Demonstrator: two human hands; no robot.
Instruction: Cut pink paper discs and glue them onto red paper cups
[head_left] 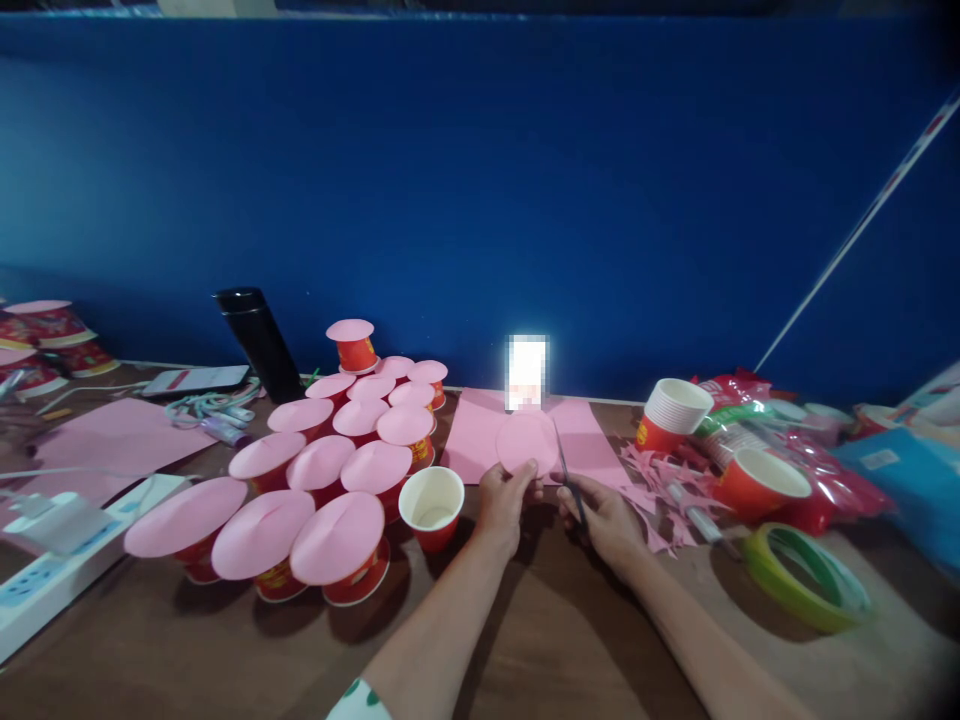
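Between the thumb and fingers of my left hand (510, 498) is a round pink paper disc (527, 440), held up over a pink sheet (471, 440). My right hand (604, 520) grips a pair of scissors (565, 470), its blades pointing up along the disc's right edge. To the left of my left hand stands an uncovered red paper cup (431, 503) with a white inside. Beyond it are several red cups topped with pink paper pieces (339, 538). Pink paper scraps (667, 490) lie right of my right hand.
A stack of paper cups (675, 408), a tilted cup (763, 485) and a green tape roll (806, 580) are at the right. At the left are a power strip (52, 575) and a black flask (259, 345). A bright, blurred-out screen (526, 370) stands before the blue wall.
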